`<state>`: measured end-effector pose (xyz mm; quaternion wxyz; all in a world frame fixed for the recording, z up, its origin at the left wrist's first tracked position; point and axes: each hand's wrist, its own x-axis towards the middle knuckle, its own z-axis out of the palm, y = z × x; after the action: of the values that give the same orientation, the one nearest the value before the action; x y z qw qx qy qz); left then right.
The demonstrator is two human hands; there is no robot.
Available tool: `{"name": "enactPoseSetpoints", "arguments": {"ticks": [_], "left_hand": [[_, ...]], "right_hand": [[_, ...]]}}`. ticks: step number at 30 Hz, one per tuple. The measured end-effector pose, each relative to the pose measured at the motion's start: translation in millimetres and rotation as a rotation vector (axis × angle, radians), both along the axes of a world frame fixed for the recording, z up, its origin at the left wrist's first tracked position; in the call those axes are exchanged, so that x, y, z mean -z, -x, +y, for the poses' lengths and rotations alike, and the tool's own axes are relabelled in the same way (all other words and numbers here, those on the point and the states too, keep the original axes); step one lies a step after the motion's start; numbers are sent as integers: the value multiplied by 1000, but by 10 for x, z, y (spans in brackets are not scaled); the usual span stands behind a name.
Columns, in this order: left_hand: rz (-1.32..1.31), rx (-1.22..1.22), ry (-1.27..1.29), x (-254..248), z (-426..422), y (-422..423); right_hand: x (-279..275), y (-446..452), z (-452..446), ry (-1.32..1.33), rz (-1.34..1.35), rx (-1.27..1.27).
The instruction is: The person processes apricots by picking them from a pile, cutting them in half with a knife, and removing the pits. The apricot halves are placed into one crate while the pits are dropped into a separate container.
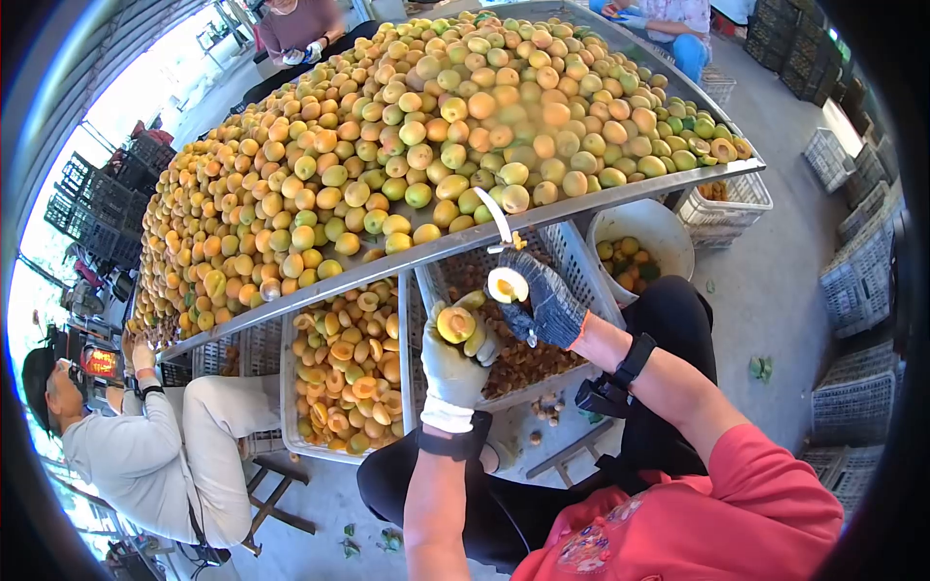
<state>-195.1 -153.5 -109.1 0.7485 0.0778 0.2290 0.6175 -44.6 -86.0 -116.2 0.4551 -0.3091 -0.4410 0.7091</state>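
Observation:
My left hand (453, 358), in a pale glove, is closed around an apricot half (456, 324) with its cut face up. Beside it, my right hand (542, 300), in a dark grey knitted glove, has its fingers closed on another apricot half (508, 285), whose cut face looks bright white with a yellow-brown middle. Just above the right fingers a curved blade (494, 213) points up at the table's edge; I cannot tell whether it is fixed there or held. Below both hands stands a crate (601, 302) with brown pits and scraps.
Whole apricots (387, 145) are heaped on a metal-edged table (620, 201). A crate of apricot halves (344, 368) stands left, a white bucket (678, 228) right. A seated co-worker (136, 445) works at left; two people sit across the table. Stacked crates (857, 290) line the right.

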Motion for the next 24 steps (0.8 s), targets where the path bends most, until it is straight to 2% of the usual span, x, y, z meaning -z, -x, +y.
{"name": "enactPoseSetpoints", "arguments": {"ticks": [1,8,10,12,14,16,17,18,20,22,24], "left_hand": [[30,-19,27,34,-53,64],[177,-218,107,-2,-413,374],[212,-288,129,-29,-455,387],[237,-274,141,-74,-472,375],[261,-290,94,-122,-452,382],[166,-417,63,-315,-463,486],[336,-459,-22,-337,-478,603],[334,-530,29,-466,-519,658],[313,-562,-3,-543,-586,821],[335,-560,-97,-519,-651,943],[286,-663,16,-564,-664,940]], "right_hand": [[-91,-16,-31,410,182,-216],[-107,172,-198,450,-148,-251],[-184,179,-288,546,33,-276],[-291,234,-306,658,66,-272],[-357,234,-348,550,13,-277],[-336,354,-391,421,-112,-207],[-187,477,-390,330,-119,-233],[-194,693,-419,276,-123,-226],[-395,910,-443,105,-364,-355],[-286,1266,-399,-32,-332,-341],[-339,1337,-375,-3,-289,-347]]}}
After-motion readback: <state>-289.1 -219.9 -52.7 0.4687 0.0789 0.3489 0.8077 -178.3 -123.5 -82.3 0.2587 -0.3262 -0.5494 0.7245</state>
